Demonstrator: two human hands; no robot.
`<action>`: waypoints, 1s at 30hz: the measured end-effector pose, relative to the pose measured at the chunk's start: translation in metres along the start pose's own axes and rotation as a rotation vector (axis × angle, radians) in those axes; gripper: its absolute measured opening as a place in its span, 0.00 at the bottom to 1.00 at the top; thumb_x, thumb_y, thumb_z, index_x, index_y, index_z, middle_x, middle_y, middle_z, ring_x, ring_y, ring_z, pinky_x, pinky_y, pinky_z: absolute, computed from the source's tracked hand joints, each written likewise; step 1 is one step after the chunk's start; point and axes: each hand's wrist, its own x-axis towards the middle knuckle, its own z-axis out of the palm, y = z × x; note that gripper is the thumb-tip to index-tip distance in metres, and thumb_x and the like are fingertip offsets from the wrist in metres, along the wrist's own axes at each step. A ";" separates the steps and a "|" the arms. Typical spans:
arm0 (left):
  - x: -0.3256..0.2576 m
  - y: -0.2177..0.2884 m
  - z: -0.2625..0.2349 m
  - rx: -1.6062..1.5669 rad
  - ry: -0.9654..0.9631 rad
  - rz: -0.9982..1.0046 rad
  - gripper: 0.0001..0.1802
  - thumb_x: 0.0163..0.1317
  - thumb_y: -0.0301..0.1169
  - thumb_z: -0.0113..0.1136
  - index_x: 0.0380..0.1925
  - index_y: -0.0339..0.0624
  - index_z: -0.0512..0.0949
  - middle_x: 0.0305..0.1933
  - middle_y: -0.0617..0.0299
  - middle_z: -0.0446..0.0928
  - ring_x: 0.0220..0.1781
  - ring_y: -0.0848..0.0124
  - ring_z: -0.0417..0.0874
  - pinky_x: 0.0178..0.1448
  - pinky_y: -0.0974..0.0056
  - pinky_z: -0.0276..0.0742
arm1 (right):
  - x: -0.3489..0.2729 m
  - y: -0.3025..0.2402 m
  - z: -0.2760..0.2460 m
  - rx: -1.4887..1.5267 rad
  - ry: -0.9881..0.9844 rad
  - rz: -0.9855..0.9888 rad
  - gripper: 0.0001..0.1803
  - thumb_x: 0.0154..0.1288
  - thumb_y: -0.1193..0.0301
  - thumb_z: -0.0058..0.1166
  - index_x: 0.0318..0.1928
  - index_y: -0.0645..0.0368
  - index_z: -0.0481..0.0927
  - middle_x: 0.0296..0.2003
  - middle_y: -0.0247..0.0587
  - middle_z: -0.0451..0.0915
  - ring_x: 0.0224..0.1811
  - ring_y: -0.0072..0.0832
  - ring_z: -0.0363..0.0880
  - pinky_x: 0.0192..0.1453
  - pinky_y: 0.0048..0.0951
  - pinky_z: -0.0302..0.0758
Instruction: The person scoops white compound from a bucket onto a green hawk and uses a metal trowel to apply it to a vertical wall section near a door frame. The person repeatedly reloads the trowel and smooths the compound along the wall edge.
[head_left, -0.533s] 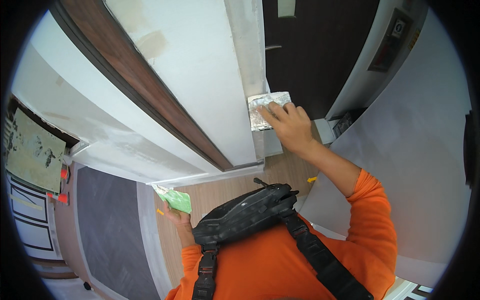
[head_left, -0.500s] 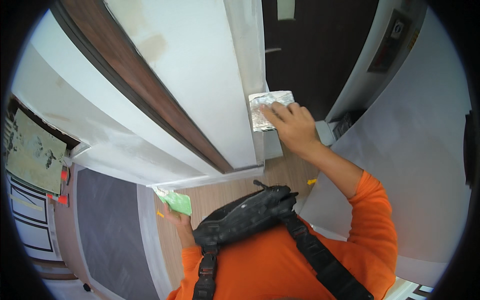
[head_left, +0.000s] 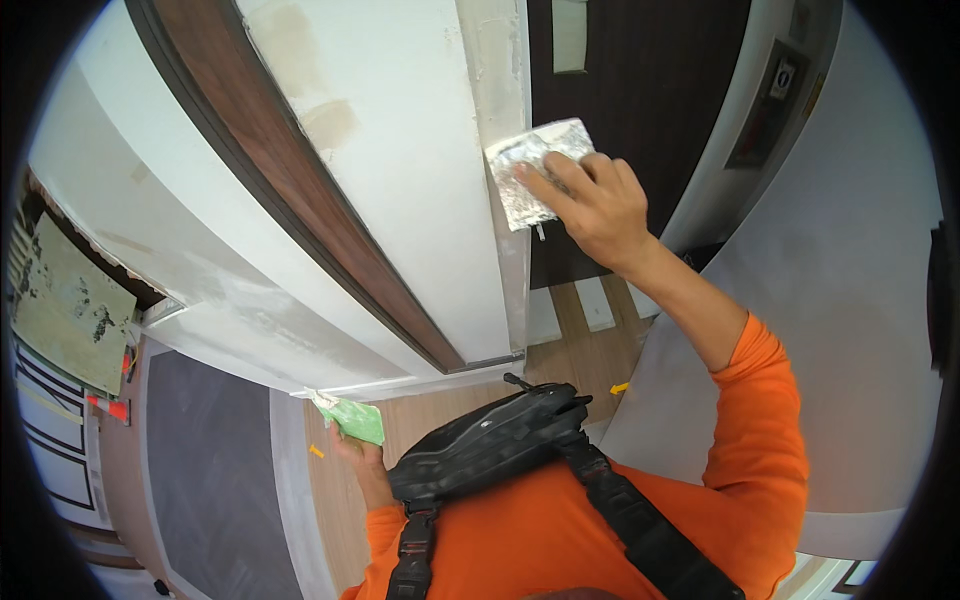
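Note:
My right hand [head_left: 607, 207] grips a broad, flat putty blade [head_left: 522, 205], silvery and smeared with pale filler. The fingers lie spread over its face, and its left edge is at the narrow wall strip [head_left: 492, 75] beside the dark door. Whatever handle it has is hidden by the hand. Low on the left, my left hand [head_left: 360, 455] is closed round a flat green plastic piece [head_left: 357, 420], perhaps a putty board, with white filler at its far tip. The hand hides part of it.
Brown wood trim [head_left: 300, 190] runs down the patched white wall [head_left: 375, 130]. A dark door [head_left: 640, 110] stands beyond my right hand. A grey curved panel [head_left: 830, 320] is on the right. A black chest bag [head_left: 490, 440] hangs before me. Orange cones [head_left: 112, 408] stand far left.
My right hand has moved up along the wall strip with the putty blade, which is now more tilted. My left hand and the green piece have dropped slightly in view.

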 end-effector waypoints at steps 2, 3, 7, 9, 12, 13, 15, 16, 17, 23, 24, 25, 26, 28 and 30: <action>-0.007 0.001 0.003 0.029 0.004 0.036 0.25 0.72 0.41 0.55 0.66 0.45 0.74 0.63 0.55 0.79 0.62 0.53 0.81 0.67 0.42 0.76 | 0.018 0.016 0.001 -0.077 0.155 0.003 0.25 0.57 0.71 0.60 0.57 0.39 0.88 0.43 0.23 0.81 0.32 0.24 0.71 0.31 0.26 0.66; -0.004 0.001 0.000 0.024 0.005 0.027 0.25 0.72 0.41 0.55 0.66 0.45 0.74 0.63 0.55 0.79 0.62 0.53 0.81 0.67 0.42 0.77 | 0.033 0.027 0.001 -0.114 0.229 0.006 0.23 0.60 0.70 0.59 0.56 0.39 0.88 0.43 0.22 0.81 0.31 0.24 0.70 0.31 0.26 0.64; 0.004 0.005 -0.012 0.035 0.023 0.006 0.26 0.72 0.41 0.55 0.66 0.44 0.74 0.62 0.55 0.80 0.62 0.53 0.81 0.66 0.42 0.77 | 0.108 0.060 -0.007 -0.248 0.294 0.005 0.20 0.59 0.72 0.59 0.52 0.40 0.88 0.41 0.26 0.80 0.35 0.27 0.74 0.31 0.28 0.68; 0.003 0.006 -0.014 0.029 0.023 0.014 0.26 0.72 0.42 0.55 0.66 0.44 0.74 0.62 0.54 0.80 0.61 0.53 0.81 0.66 0.43 0.77 | 0.123 0.049 -0.015 -0.165 0.247 0.072 0.18 0.59 0.76 0.57 0.49 0.46 0.88 0.41 0.31 0.82 0.40 0.30 0.79 0.36 0.32 0.69; 0.004 0.003 -0.016 0.004 0.011 -0.011 0.26 0.71 0.42 0.55 0.66 0.44 0.74 0.62 0.54 0.80 0.61 0.54 0.81 0.66 0.43 0.77 | 0.071 0.039 0.011 -0.231 0.119 -0.081 0.29 0.58 0.71 0.62 0.61 0.34 0.86 0.45 0.24 0.81 0.32 0.24 0.71 0.30 0.24 0.67; 0.003 0.003 -0.016 0.001 0.013 -0.017 0.26 0.71 0.42 0.55 0.66 0.44 0.74 0.62 0.54 0.80 0.61 0.54 0.81 0.65 0.43 0.77 | 0.055 0.029 0.014 -0.216 0.067 -0.084 0.27 0.60 0.69 0.61 0.62 0.36 0.85 0.46 0.25 0.81 0.32 0.23 0.69 0.29 0.25 0.64; 0.006 0.004 -0.014 0.012 -0.003 -0.018 0.26 0.71 0.43 0.55 0.66 0.44 0.74 0.62 0.54 0.80 0.61 0.54 0.81 0.65 0.43 0.77 | 0.027 0.007 0.007 -0.151 -0.031 -0.057 0.28 0.60 0.69 0.62 0.62 0.37 0.85 0.44 0.25 0.80 0.32 0.23 0.70 0.30 0.25 0.64; 0.007 0.003 -0.014 0.028 -0.017 -0.014 0.26 0.71 0.43 0.55 0.66 0.44 0.75 0.62 0.54 0.80 0.61 0.54 0.81 0.65 0.42 0.77 | 0.014 0.002 0.008 -0.123 -0.064 -0.050 0.28 0.59 0.70 0.62 0.62 0.37 0.85 0.43 0.25 0.80 0.32 0.23 0.70 0.31 0.25 0.65; 0.007 0.002 -0.013 0.043 -0.032 -0.011 0.26 0.71 0.43 0.55 0.66 0.44 0.75 0.62 0.54 0.80 0.61 0.53 0.81 0.65 0.42 0.77 | 0.008 0.001 0.008 -0.102 -0.032 -0.019 0.28 0.58 0.70 0.63 0.61 0.37 0.86 0.43 0.25 0.79 0.32 0.24 0.70 0.31 0.25 0.66; 0.007 0.004 -0.007 0.040 -0.001 -0.025 0.26 0.72 0.42 0.54 0.66 0.44 0.74 0.63 0.56 0.79 0.62 0.54 0.81 0.66 0.43 0.77 | 0.054 0.037 0.025 -0.225 0.193 0.031 0.32 0.55 0.74 0.63 0.64 0.39 0.84 0.46 0.26 0.77 0.35 0.25 0.72 0.34 0.27 0.71; 0.009 0.004 -0.008 0.026 -0.005 -0.033 0.26 0.72 0.42 0.54 0.66 0.45 0.74 0.63 0.56 0.79 0.62 0.54 0.81 0.66 0.43 0.77 | 0.047 0.033 0.027 -0.223 0.131 0.022 0.33 0.55 0.74 0.63 0.64 0.39 0.83 0.46 0.26 0.77 0.35 0.25 0.72 0.35 0.27 0.71; 0.015 0.001 -0.010 0.007 -0.017 -0.043 0.26 0.72 0.41 0.54 0.66 0.45 0.74 0.64 0.56 0.79 0.62 0.54 0.81 0.66 0.43 0.77 | 0.036 0.028 0.030 -0.229 0.075 0.011 0.33 0.56 0.74 0.62 0.65 0.39 0.83 0.46 0.26 0.77 0.35 0.24 0.72 0.35 0.27 0.71; 0.017 0.001 -0.011 -0.011 -0.023 -0.045 0.26 0.73 0.41 0.54 0.67 0.45 0.74 0.64 0.56 0.79 0.62 0.54 0.80 0.66 0.43 0.77 | 0.025 0.019 0.033 -0.224 0.021 0.001 0.34 0.56 0.74 0.62 0.66 0.39 0.82 0.46 0.26 0.77 0.35 0.24 0.72 0.35 0.27 0.71; 0.016 -0.001 -0.012 -0.007 -0.001 -0.013 0.26 0.72 0.41 0.55 0.67 0.45 0.73 0.64 0.56 0.79 0.62 0.54 0.81 0.67 0.43 0.76 | 0.010 0.006 0.018 -0.145 0.010 0.046 0.31 0.56 0.74 0.62 0.62 0.38 0.86 0.45 0.25 0.78 0.34 0.25 0.72 0.36 0.26 0.71; 0.012 -0.003 -0.012 -0.004 -0.018 -0.001 0.26 0.72 0.41 0.55 0.67 0.45 0.73 0.64 0.56 0.79 0.62 0.55 0.81 0.67 0.43 0.76 | 0.012 0.005 0.004 -0.086 0.052 0.098 0.29 0.55 0.74 0.63 0.60 0.38 0.88 0.44 0.26 0.78 0.34 0.25 0.72 0.36 0.25 0.72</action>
